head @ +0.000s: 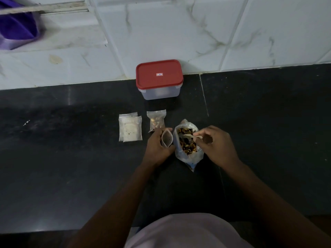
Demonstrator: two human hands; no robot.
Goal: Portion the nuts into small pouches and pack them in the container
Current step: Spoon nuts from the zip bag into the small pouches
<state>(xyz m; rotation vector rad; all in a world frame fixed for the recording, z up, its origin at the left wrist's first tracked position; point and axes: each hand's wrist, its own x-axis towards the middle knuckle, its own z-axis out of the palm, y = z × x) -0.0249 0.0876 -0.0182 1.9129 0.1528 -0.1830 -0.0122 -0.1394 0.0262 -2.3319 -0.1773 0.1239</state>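
The left hand [157, 145] curls its fingers around a small pouch [167, 138] of thin clear plastic and holds it upright with the mouth open. Just beside it stands a bigger bag [182, 156] of soft, wrinkled, cloudy plastic, open at the top and full of brown and dark nuts [188, 146]. The right hand [216, 145] pinches the handle of a small pale spoon [192, 136], whose bowl lies on the nuts.

Behind the left hand lies a flat filled pouch [156, 120], and to its left a little stack of empty pouches [130, 128]. Further back, against the wall, is a rectangular translucent container [157, 94] with rounded corners and a closed red lid [158, 74].

The counter [71, 158] is dark polished stone. The wall [179, 33] has glossy white tiles with grey veins. A purple cloth [16, 24] hangs at the upper left.
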